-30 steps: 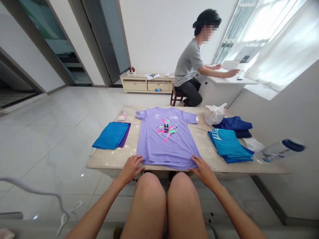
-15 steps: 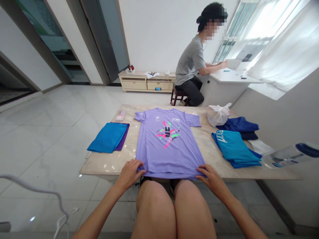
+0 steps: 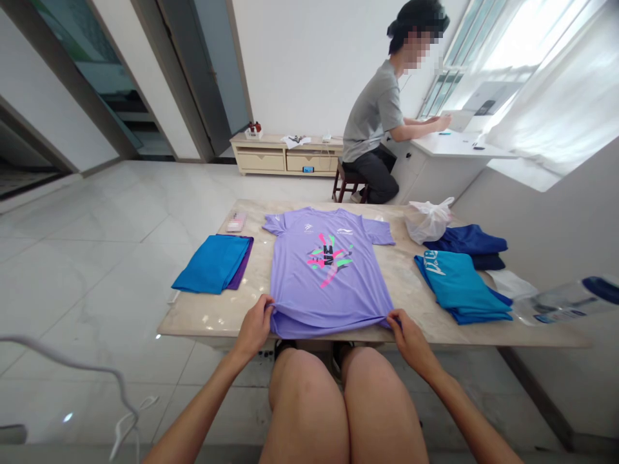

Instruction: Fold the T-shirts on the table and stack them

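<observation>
A purple T-shirt (image 3: pixel 329 277) with a pink and green print lies flat, face up, in the middle of a marble table (image 3: pixel 213 316). My left hand (image 3: pixel 254 328) pinches the shirt's lower left corner at the table's near edge. My right hand (image 3: pixel 411 338) pinches the lower right corner. The hem is lifted slightly and wrinkled between both hands. My bare knees show below the table edge.
Folded blue and purple garments (image 3: pixel 213 263) lie at the table's left, a small pink packet (image 3: pixel 236 222) behind them. Teal (image 3: pixel 459 287) and navy (image 3: pixel 471 241) folded clothes, a white plastic bag (image 3: pixel 428 219) and a water bottle (image 3: pixel 563 299) sit at right. A person (image 3: pixel 382 122) sits at a far desk.
Both hands went from resting flat on the shirt's hem to pinching its lower corners, and the hem has lifted and bunched a little.
</observation>
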The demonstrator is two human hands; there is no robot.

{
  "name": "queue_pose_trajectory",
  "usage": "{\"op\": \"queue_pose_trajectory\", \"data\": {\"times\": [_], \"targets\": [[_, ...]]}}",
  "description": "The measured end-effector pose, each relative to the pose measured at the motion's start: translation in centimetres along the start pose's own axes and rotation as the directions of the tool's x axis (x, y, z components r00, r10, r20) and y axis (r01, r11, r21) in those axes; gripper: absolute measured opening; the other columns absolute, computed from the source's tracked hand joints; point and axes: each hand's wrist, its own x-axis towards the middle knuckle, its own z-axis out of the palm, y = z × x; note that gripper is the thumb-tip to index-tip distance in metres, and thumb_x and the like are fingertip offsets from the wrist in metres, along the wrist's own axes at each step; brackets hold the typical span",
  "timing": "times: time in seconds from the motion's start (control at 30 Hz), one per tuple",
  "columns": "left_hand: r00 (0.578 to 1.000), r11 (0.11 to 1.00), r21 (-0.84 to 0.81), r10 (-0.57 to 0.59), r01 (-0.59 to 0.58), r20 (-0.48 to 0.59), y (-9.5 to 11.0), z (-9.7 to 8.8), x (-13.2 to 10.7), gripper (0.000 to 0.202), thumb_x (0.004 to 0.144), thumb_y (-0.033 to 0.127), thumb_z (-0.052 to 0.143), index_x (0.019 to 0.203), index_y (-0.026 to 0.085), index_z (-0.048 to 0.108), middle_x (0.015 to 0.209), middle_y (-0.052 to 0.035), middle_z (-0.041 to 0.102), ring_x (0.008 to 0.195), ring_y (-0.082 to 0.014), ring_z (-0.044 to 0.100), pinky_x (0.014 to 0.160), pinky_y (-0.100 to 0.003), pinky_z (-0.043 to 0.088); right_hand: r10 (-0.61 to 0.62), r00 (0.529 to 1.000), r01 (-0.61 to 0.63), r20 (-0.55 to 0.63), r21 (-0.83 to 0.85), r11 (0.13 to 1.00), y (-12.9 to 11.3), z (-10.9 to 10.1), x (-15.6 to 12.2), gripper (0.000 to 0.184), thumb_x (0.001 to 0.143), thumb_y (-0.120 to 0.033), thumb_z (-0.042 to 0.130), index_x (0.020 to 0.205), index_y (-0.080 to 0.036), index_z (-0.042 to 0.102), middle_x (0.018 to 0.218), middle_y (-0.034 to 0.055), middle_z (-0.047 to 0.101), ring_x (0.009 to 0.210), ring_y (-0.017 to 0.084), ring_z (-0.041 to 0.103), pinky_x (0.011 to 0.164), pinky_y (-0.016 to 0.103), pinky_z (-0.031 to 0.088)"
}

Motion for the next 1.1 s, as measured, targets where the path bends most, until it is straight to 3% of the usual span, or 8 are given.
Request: {"op": "queue_pose_trajectory", "data": {"times": [0.2, 0.33, 0.43, 0.53, 0.67, 0.77, 0.9, 1.1], "targets": [[0.999, 0.998, -0.055, -0.038, 0.038, 0.003, -0.1, 0.4, 0.3, 0.032, 0.108, 0.048, 0.039, 0.116, 0.025, 0.060, 0.108, -0.0076, 0.077, 0.102, -0.0270, 0.075, 0.096, -0.042, 0.059, -0.077, 0.993, 0.077, 0.093, -0.006, 0.997, -1.0, 1.7, 0.5, 0.042, 0.110, -0.056, 0.048, 0.123, -0.022, 0.069, 0.114, 0.0129, 0.077, 0.110, 0.031, 0.073, 0.100, 0.048, 0.057], [0.997, 0.999, 0.007, 0.051, -0.052, 0.058, 0.3, 0.0, 0.0, 0.038, 0.098, 0.053, 0.066, 0.121, 0.024, 0.063, 0.122, -0.0103, 0.076, 0.118, -0.0305, 0.073, 0.106, -0.045, 0.058, -0.128, 0.988, 0.134, 0.088, -0.067, 0.989, -2.3, 1.0, 0.8, 0.044, 0.107, -0.060, 0.058, 0.120, -0.023, 0.076, 0.109, 0.0123, 0.076, 0.107, 0.032, 0.070, 0.098, 0.048, 0.055], [0.992, 0.986, 0.109, 0.124, -0.126, 0.026, 1.0, -0.6, 0.0, 0.033, 0.093, 0.041, 0.074, 0.119, 0.024, 0.066, 0.123, -0.0096, 0.075, 0.121, -0.0314, 0.072, 0.108, -0.046, 0.057, -0.133, 0.988, 0.142, 0.083, -0.122, 0.982, -3.2, -0.1, 1.2, 0.039, 0.106, -0.057, 0.061, 0.108, -0.023, 0.079, 0.100, 0.0120, 0.075, 0.101, 0.032, 0.069, 0.094, 0.047, 0.055], [0.991, 0.973, 0.197, 0.130, -0.120, -0.040, 1.7, -1.2, 0.1, 0.020, 0.096, 0.027, 0.065, 0.115, 0.023, 0.067, 0.118, -0.0103, 0.075, 0.118, -0.0317, 0.073, 0.107, -0.047, 0.058, -0.116, 0.992, 0.123, 0.056, -0.153, 0.980, -4.1, -1.2, 1.1, 0.031, 0.106, -0.046, 0.059, 0.102, -0.022, 0.078, 0.099, 0.0125, 0.075, 0.101, 0.032, 0.070, 0.094, 0.046, 0.055], [0.987, 0.964, 0.237, 0.142, -0.121, -0.073, 2.5, -1.8, -0.7, 0.026, 0.095, 0.014, 0.054, 0.116, 0.022, 0.068, 0.116, -0.0112, 0.073, 0.118, -0.0304, 0.070, 0.109, -0.048, 0.058, -0.141, 0.986, 0.157, 0.089, -0.212, 0.965, -5.7, -1.8, 0.2, 0.024, 0.102, -0.033, 0.057, 0.105, -0.022, 0.079, 0.104, 0.0125, 0.076, 0.105, 0.031, 0.069, 0.098, 0.045, 0.054], [0.987, 0.955, 0.261, 0.155, -0.139, -0.039, 2.8, -2.3, -2.0, 0.040, 0.086, 0.002, 0.050, 0.115, 0.022, 0.069, 0.114, -0.0096, 0.070, 0.116, -0.0279, 0.069, 0.109, -0.045, 0.057, -0.079, 0.997, 0.077, -0.003, -0.205, 0.976, -6.7, -1.4, -0.7, 0.025, 0.098, -0.034, 0.058, 0.102, -0.021, 0.078, 0.102, 0.0131, 0.077, 0.103, 0.031, 0.069, 0.096, 0.044, 0.054], [0.995, 0.943, 0.319, 0.101, -0.097, 0.005, 2.4, -3.1, -3.5, 0.052, 0.071, -0.005, 0.048, 0.110, 0.021, 0.069, 0.113, -0.0089, 0.065, 0.109, -0.0262, 0.069, 0.103, -0.041, 0.059, 0.089, 0.991, -0.093, -0.100, -0.038, 0.995, -7.1, -0.5, -1.3, 0.027, 0.092, -0.039, 0.058, 0.097, -0.020, 0.076, 0.099, 0.0116, 0.079, 0.099, 0.028, 0.072, 0.094, 0.042, 0.056], [0.995, 0.970, 0.237, 0.069, -0.052, -0.065, 1.3, -3.9, -4.2, 0.049, 0.073, -0.002, 0.047, 0.110, 0.020, 0.069, 0.118, -0.0100, 0.072, 0.115, -0.0263, 0.072, 0.105, -0.041, 0.058, 0.138, 0.976, -0.128, -0.168, 0.070, 0.989, -6.9, -1.6, -1.8, 0.035, 0.095, -0.049, 0.058, 0.101, -0.019, 0.076, 0.100, 0.0119, 0.081, 0.096, 0.028, 0.074, 0.090, 0.039, 0.057]]}}
